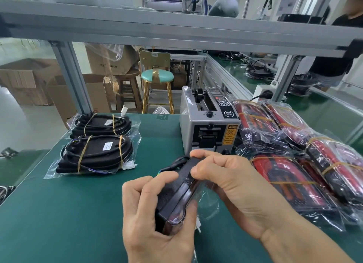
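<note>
You hold the long black textured lamp housing with a dark clear lens [177, 190] above the near middle of the green desk [78, 213], your left hand [155, 223] curled round its near end and your right hand [225, 182] pinching its far end. A grey tape dispenser machine [204, 125] stands just behind it. Bagged black cable bundles [98, 154] lie at the far left corner, and bagged red-and-black lamps [294, 174] are piled along the right edge.

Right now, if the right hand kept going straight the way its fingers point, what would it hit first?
The right hand points left, over the end of the black part it grips. Beyond lies bare green mat, then probably the nearer bag of black cables; its height above the mat is unclear.
</note>
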`<state>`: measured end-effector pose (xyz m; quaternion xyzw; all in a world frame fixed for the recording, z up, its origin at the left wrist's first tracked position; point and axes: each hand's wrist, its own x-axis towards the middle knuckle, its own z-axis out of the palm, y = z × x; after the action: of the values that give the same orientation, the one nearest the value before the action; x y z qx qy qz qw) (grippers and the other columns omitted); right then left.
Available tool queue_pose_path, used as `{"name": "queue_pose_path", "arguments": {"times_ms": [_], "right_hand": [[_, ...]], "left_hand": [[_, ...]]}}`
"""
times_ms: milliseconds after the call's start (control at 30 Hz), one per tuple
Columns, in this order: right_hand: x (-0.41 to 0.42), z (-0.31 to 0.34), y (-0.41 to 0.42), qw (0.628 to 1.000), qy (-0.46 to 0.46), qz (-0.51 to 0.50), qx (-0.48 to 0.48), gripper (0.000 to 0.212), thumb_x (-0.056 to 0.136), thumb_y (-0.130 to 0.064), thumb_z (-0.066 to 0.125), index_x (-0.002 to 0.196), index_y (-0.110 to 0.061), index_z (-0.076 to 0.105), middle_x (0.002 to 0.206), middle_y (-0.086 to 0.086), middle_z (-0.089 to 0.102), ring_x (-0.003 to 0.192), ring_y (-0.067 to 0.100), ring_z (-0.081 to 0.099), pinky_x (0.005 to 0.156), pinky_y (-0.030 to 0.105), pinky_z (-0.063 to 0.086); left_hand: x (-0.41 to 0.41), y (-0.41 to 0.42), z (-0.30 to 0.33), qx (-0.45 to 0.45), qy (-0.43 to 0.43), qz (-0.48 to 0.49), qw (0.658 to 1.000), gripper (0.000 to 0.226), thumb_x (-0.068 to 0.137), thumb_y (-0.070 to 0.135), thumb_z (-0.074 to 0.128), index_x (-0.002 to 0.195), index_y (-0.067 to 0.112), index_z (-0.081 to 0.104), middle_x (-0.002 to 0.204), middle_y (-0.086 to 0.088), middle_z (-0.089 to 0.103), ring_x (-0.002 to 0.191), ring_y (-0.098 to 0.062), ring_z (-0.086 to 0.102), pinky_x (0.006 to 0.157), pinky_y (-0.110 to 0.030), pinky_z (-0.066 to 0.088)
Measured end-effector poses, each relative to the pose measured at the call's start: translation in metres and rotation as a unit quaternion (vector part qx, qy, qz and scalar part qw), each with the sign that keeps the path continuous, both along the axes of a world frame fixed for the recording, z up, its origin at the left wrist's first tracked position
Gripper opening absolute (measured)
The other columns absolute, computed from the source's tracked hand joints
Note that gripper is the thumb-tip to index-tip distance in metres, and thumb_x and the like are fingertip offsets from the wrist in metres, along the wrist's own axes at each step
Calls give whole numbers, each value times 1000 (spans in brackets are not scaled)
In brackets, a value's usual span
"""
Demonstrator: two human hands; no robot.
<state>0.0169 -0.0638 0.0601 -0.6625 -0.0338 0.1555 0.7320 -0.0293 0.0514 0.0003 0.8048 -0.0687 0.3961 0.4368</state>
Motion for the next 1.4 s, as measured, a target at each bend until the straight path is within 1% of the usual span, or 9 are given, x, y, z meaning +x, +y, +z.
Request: {"name": "queue_pose_path", "arguments": {"times_ms": [67, 167, 500, 733, 900, 1000, 1100, 1233, 1400], "right_hand": [[2, -1, -1, 1000, 17, 5, 19, 7, 52, -15, 75, 55, -11, 70, 108, -9, 68, 105, 7, 60, 98, 33, 40], [2, -1, -1, 998, 35, 9, 42, 13, 53, -17, 72, 63, -9, 73, 111, -6, 67, 93, 6, 63, 85, 28, 43], [-2, 0, -1, 1000, -3, 6, -5, 6, 56, -10, 76, 54, -12, 71, 110, -8, 65, 114, 11, 57, 105, 37, 37], [-2, -2, -2, 998, -46, 7, -31, 11, 59, -8, 72, 50, -13, 69, 92, -11, 71, 107, -11, 55, 89, 25, 38], [-1, -5, -6, 994, -77, -5, -81, 17, 63, -6, 75, 49, -15, 68, 93, -7, 70, 103, -13, 55, 84, 22, 37], [0, -7, -9, 990, -96, -22, -100, 13, 63, -6, 77, 62, -17, 70, 96, -9, 68, 92, -5, 62, 80, 23, 44], [4, -6, -13, 992, -76, -20, -98, 36, 61, -6, 77, 93, -19, 65, 101, 0, 68, 86, 22, 64, 84, 36, 52], [10, -4, -18, 999, -19, 4, -32, 23, 77, -2, 61, 97, -13, 65, 90, -1, 65, 84, 15, 57, 86, 38, 48], [5, -10, -13, 985, -105, 46, -130, 31, 67, -31, 82, 93, -28, 65, 84, -11, 69, 75, 0, 62, 69, 12, 47]], "left_hand": [[-3, 3, -10, -63, -12, 3, 998, 43, 55, 25, 80, 94, 24, 62, 91, -8, 56, 82, -16, 61, 73, -5, 44], [-1, -10, -9, -47, -50, 24, 997, 46, 50, 10, 81, 89, 28, 66, 89, -8, 48, 77, -7, 55, 69, -8, 45], [-1, -9, -7, -46, -55, 26, 997, 51, 51, 10, 81, 96, 27, 64, 88, -6, 46, 77, -4, 55, 69, -8, 45], [-2, -10, -4, -35, -53, 30, 998, 44, 53, 12, 82, 89, 34, 70, 83, -5, 40, 68, -10, 49, 65, -12, 43], [-1, -13, -3, -32, -50, 28, 998, 38, 53, 12, 81, 88, 23, 70, 80, -5, 39, 65, -6, 46, 64, -7, 39], [0, -15, -3, -31, -49, 26, 998, 33, 55, 12, 82, 86, 19, 72, 79, -6, 38, 64, -6, 44, 63, -7, 38], [0, -14, -2, -34, -46, 28, 998, 36, 52, 11, 82, 85, 23, 71, 80, -6, 40, 63, -8, 45, 63, -8, 38], [-2, -9, -2, -29, -50, 33, 998, 43, 51, 11, 80, 87, 28, 67, 82, -4, 42, 63, -9, 45, 64, -7, 38], [-3, -10, -1, -48, -54, 41, 997, 38, 52, 13, 82, 84, 25, 67, 81, -7, 45, 64, -8, 49, 60, -11, 41]]}}
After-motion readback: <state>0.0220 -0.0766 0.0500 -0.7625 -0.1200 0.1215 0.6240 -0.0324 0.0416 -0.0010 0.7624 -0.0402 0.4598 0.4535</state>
